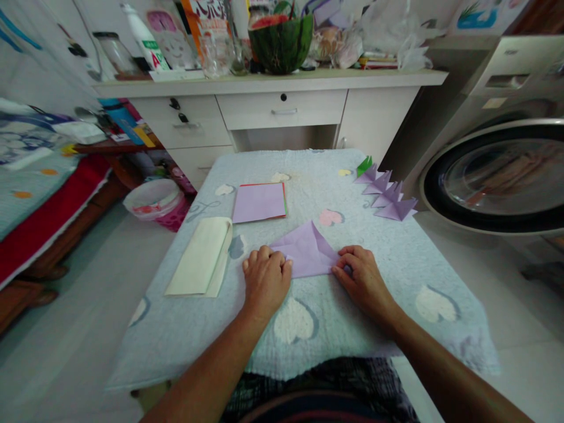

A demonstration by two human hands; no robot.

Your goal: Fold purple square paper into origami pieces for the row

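A sheet of purple origami paper, folded into a triangle with its point facing away from me, lies on the cloth-covered table. My left hand has its fingers curled and pressed onto the paper's left corner, hiding that corner. At the right corner, the thumb and fingers of my right hand pinch the paper. Just beyond is a stack of square coloured paper, purple on top with red and green edges showing. Left of my left hand rests a folded pale-yellow sheet.
Several folded purple paper pieces and a green one stand in a row at the table's far right. Behind is a white cabinet bearing a cut watermelon and jars. A washing machine stands right, a lined bin left.
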